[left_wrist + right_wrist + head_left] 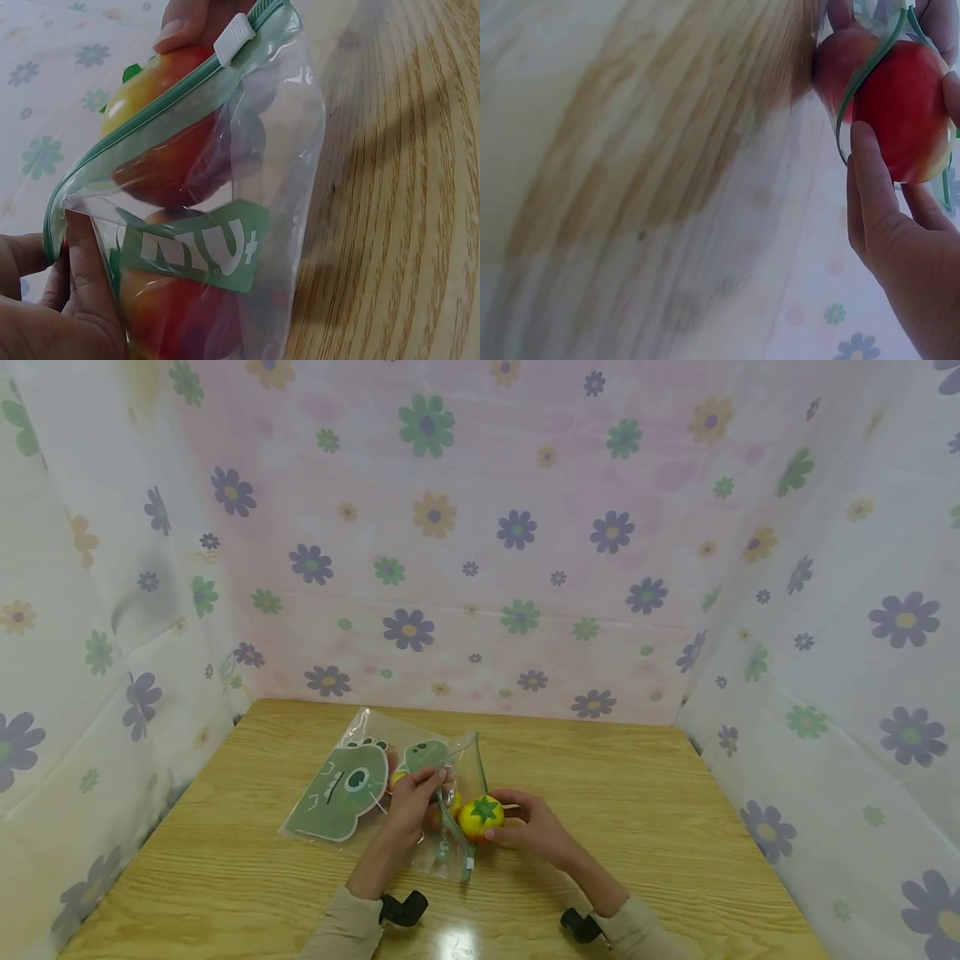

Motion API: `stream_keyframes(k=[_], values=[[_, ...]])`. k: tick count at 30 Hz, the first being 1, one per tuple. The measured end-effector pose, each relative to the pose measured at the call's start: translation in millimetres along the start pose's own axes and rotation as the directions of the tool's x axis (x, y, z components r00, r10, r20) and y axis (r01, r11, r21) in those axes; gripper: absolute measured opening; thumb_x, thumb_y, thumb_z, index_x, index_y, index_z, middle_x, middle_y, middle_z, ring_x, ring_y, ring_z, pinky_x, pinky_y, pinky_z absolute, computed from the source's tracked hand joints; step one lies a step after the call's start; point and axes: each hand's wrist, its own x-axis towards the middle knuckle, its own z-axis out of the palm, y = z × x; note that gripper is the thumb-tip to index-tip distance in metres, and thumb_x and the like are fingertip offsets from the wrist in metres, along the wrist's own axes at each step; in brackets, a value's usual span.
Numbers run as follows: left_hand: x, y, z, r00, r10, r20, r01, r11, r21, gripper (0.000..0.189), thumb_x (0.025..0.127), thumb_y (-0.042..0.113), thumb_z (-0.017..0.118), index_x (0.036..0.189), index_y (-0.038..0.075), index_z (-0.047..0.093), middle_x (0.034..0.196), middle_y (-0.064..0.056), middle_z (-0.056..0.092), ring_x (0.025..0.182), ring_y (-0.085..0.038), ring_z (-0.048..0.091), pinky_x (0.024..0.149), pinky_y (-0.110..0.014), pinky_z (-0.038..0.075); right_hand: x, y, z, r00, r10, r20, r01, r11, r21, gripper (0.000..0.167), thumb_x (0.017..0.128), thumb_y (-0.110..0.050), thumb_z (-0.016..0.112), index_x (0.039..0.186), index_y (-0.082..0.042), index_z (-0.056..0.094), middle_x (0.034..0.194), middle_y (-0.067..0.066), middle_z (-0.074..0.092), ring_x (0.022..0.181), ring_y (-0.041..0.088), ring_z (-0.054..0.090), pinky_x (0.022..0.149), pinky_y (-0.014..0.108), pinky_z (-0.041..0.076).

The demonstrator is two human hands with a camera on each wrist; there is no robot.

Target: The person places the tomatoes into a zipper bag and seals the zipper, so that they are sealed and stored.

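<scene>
A clear zip bag (459,760) with a green cartoon monster print lies on the table, its green-edged mouth facing right. My left hand (408,803) pinches the bag's rim and keeps the mouth apart. In my right hand (538,831) is a yellow and red toy tomato (472,820) with a green star-shaped top, held by fingers and thumb right at the opening. The left wrist view shows that tomato (154,82) partly behind the green zip edge. Another red fruit (184,319) sits inside the bag, below white lettering. The zip's white slider (235,40) is at one end of the mouth.
The wooden table (622,802) extends around the bag on all sides. Flower-patterned cloth (480,568) walls it in at the back, left and right. Black wrist mounts (405,908) sit on both forearms, just above the tabletop.
</scene>
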Motion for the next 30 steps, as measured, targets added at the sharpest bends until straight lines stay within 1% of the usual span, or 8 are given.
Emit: stream_keyframes(k=[2,6,13,17,19,24,27,30], values=[[-0.1,1.6,0.6,1.0,-0.007,-0.001,0.007,1.0,-0.004,0.032,0.103,0.021,0.063,0.123,-0.004,0.068,0.1,0.001,0.075,0.085,-0.009,0.063,0.069,-0.02,0.054,2.8,-1.4,2.8,1.0,-0.012,0.0,0.012,1.0,-0.013,0.053,0.093,-0.017,0.077,0.141,-0.004,0.058,0.141,0.018,0.058,0.121,0.036,0.06,0.098,0.034,0.055],[0.8,5.2,1.6,1.0,-0.001,-0.003,0.001,1.0,-0.023,0.032,0.102,0.02,0.064,0.123,-0.005,0.067,0.098,0.003,0.074,0.087,-0.008,0.064,0.069,-0.019,0.053,9.7,-3.2,6.3,1.0,-0.026,-0.015,0.025,0.999,-0.042,0.055,0.093,-0.018,0.077,0.142,-0.005,0.057,0.143,0.016,0.058,0.121,0.037,0.061,0.097,0.035,0.056],[4.6,4.6,1.8,0.999,0.034,0.02,-0.034,0.998,-0.045,0.029,0.102,0.015,0.064,0.119,-0.008,0.068,0.095,0.001,0.074,0.086,-0.007,0.065,0.067,-0.018,0.054,19.2,-2.9,12.7,0.999,-0.006,-0.05,0.003,0.999,-0.053,0.055,0.092,-0.018,0.078,0.141,-0.004,0.058,0.142,0.017,0.058,0.121,0.041,0.061,0.093,0.037,0.058],[4.6,4.7,2.6,0.999,0.028,0.03,-0.025,0.997,-0.077,0.028,0.102,0.012,0.063,0.12,-0.009,0.067,0.095,0.001,0.074,0.084,-0.007,0.067,0.065,-0.019,0.057,24.6,-4.2,16.1,0.998,-0.006,-0.067,0.0,0.997,-0.083,0.052,0.092,-0.02,0.079,0.138,-0.005,0.061,0.138,0.015,0.061,0.118,0.038,0.064,0.092,0.038,0.059],[4.7,5.0,3.1,0.999,0.017,0.027,-0.015,0.996,-0.086,0.027,0.102,0.012,0.063,0.12,-0.008,0.067,0.094,0.001,0.074,0.084,-0.007,0.068,0.064,-0.02,0.057,27.4,-4.7,16.8,0.997,-0.021,-0.072,0.014,0.996,-0.09,0.051,0.091,-0.019,0.079,0.137,-0.004,0.061,0.136,0.016,0.063,0.116,0.038,0.065,0.093,0.039,0.059],[4.4,5.7,3.7,0.999,0.016,0.029,-0.014,0.998,-0.066,0.029,0.102,0.017,0.065,0.119,-0.006,0.068,0.095,0.002,0.075,0.08,-0.006,0.066,0.058,-0.018,0.053,33.0,-4.3,17.7,0.996,-0.043,-0.079,0.035,0.994,-0.099,0.052,0.09,-0.016,0.079,0.137,-0.001,0.061,0.133,0.018,0.064,0.114,0.038,0.065,0.092,0.041,0.059],[4.6,6.1,4.1,0.999,0.019,0.034,-0.017,0.998,-0.058,0.03,0.102,0.019,0.065,0.12,-0.006,0.068,0.094,0.002,0.074,0.077,-0.005,0.065,0.056,-0.017,0.05,35.3,-4.6,19.1,0.995,-0.03,-0.092,0.019,0.994,-0.11,0.054,0.09,-0.017,0.08,0.137,-0.001,0.061,0.134,0.018,0.064,0.113,0.038,0.066,0.09,0.04,0.06],[4.8,6.3,4.5,0.999,0.021,0.043,-0.018,0.998,-0.068,0.032,0.102,0.018,0.065,0.122,-0.007,0.066,0.094,0.002,0.074,0.078,-0.005,0.066,0.058,-0.017,0.052,37.5,-6.0,21.4,0.992,-0.013,-0.126,-0.003,0.992,-0.126,0.056,0.088,-0.018,0.081,0.137,-0.001,0.06,0.134,0.018,0.063,0.113,0.037,0.066,0.09,0.04,0.06]])
